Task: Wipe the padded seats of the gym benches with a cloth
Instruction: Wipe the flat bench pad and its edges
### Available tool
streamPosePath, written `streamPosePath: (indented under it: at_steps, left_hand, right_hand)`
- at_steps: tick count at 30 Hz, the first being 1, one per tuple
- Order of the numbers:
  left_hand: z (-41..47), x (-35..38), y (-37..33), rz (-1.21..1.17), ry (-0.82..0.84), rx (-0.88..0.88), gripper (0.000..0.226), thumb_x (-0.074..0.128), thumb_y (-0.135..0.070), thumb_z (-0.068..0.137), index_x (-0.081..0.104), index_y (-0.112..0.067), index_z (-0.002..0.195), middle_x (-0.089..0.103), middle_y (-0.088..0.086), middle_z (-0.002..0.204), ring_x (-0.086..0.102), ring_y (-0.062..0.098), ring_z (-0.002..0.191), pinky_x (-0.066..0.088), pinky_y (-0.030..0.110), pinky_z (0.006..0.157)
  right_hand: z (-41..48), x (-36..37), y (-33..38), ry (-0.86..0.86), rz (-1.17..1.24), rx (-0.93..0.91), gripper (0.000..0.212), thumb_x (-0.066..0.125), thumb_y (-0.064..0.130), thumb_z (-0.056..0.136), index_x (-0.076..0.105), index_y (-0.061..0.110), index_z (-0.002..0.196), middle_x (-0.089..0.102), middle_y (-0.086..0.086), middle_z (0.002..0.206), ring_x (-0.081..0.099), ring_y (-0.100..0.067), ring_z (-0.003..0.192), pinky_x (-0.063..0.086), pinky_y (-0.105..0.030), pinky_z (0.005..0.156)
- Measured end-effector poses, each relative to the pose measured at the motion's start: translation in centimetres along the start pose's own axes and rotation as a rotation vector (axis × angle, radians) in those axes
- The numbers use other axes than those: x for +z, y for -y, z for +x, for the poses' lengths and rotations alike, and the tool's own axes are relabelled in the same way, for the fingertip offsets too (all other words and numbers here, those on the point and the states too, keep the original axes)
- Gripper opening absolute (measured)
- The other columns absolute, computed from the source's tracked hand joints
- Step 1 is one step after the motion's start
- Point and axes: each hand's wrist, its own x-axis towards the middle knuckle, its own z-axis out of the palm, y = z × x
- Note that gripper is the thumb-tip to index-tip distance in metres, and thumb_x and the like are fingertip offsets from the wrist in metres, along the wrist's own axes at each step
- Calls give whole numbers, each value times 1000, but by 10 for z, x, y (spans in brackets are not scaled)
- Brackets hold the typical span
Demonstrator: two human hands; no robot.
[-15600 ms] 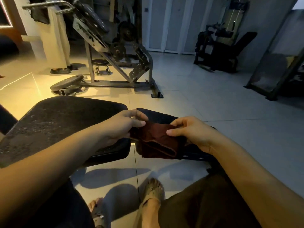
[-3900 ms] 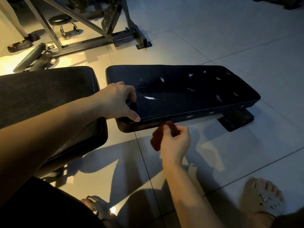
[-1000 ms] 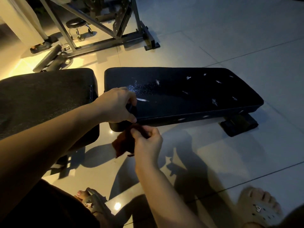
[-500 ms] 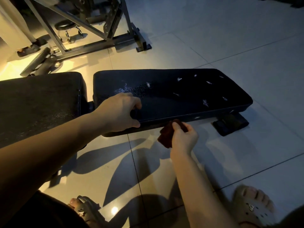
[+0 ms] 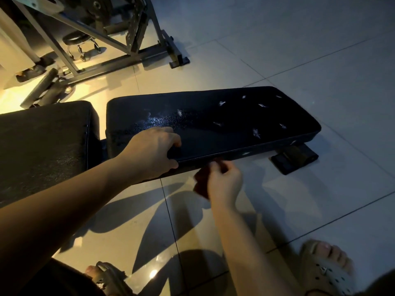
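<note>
A long black padded bench seat (image 5: 224, 122) lies low over the tiled floor, with small white tears scattered on its top. My left hand (image 5: 152, 151) grips its near front edge, thumb under the rim and fingers curled over the top. Just below that edge my right hand (image 5: 224, 181) pinches a dark red cloth (image 5: 201, 182) against the seat's front side. Most of the cloth is hidden behind the hand. A second black pad (image 5: 42, 142) sits to the left of the seat, separated by a narrow gap.
A grey steel machine frame (image 5: 119, 48) with a small round stool (image 5: 78, 38) stands behind the benches. The seat's black foot (image 5: 294, 160) rests on the floor at the right. My sandalled feet (image 5: 327, 268) are at the bottom. Another person's leg (image 5: 23, 50) stands far left.
My right hand with the cloth has slid along the seat's front edge, from near the left corner toward the middle. My left hand keeps its grip on the edge.
</note>
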Motion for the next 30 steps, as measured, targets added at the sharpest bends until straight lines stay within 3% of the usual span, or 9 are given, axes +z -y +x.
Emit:
streamPosePath:
  at_steps: [3, 7, 9, 14, 17, 21, 23, 26, 30]
  left_hand:
    - [2, -2, -1, 39, -4, -2, 49, 77, -48, 85, 63, -29, 128, 59, -9, 118, 59, 16, 108, 53, 38, 90]
    - [1, -2, -4, 55, -20, 2, 49, 72, -51, 88, 64, -29, 131, 60, -8, 120, 60, 17, 109, 52, 36, 89]
    - [-1, -1, -5, 71, -45, 5, 47, 71, -51, 89, 65, -29, 130, 60, -8, 118, 60, 17, 108, 52, 36, 88]
    - [-7, 2, -7, 71, -85, 39, 36, 69, -45, 92, 69, -28, 124, 61, -6, 111, 61, 17, 104, 53, 34, 84]
    - [-7, 4, -3, 50, -109, 22, 39, 71, -47, 89, 71, -27, 123, 63, -6, 109, 62, 18, 103, 54, 37, 84]
    - [-11, 13, -4, 30, -157, 12, 35, 74, -43, 88, 75, -23, 117, 64, -3, 105, 61, 21, 100, 54, 41, 81]
    - [-16, 20, -3, 21, -205, 10, 31, 76, -40, 86, 77, -21, 111, 63, -2, 100, 59, 22, 94, 53, 38, 74]
    - [-23, 33, -1, -41, -295, 1, 32, 76, -37, 86, 77, -18, 111, 61, -1, 98, 54, 22, 88, 50, 37, 69]
    - [-29, 48, 3, -81, -380, 27, 37, 64, -38, 93, 75, -13, 118, 61, 3, 104, 51, 23, 90, 50, 43, 73]
  right_hand:
    - [-22, 18, -10, 194, -117, -13, 23, 60, 30, 100, 58, 28, 123, 62, 6, 115, 63, -13, 104, 54, -28, 83]
    - [15, -11, 4, -50, 44, 39, 11, 63, 25, 99, 58, 33, 96, 66, 1, 103, 68, -21, 98, 59, -45, 90]
    - [17, -15, 7, -84, 56, 29, 7, 62, 24, 99, 59, 28, 103, 67, -1, 108, 68, -24, 103, 59, -44, 91]
    - [-20, 14, -1, 212, -90, 11, 23, 62, 30, 99, 58, 25, 122, 62, 7, 105, 66, -15, 103, 58, -31, 84]
    - [4, -5, 11, 55, 63, 85, 17, 64, 22, 98, 62, 22, 115, 66, 1, 100, 69, -16, 88, 60, -29, 69]
    - [17, -12, 12, -78, 72, 63, 16, 66, 21, 97, 65, 13, 111, 70, -6, 104, 71, -25, 96, 62, -45, 83]
    - [-2, 2, 6, 53, 20, 51, 13, 63, 26, 99, 61, 23, 111, 67, 0, 108, 69, -21, 102, 61, -38, 84]
    - [-10, 9, 3, 166, -26, 21, 21, 64, 27, 99, 62, 21, 119, 66, 1, 109, 67, -14, 96, 53, -18, 67]
    - [22, -12, 7, -3, 103, 86, 15, 68, 22, 95, 64, 21, 110, 69, -1, 101, 70, -19, 90, 63, -44, 79]
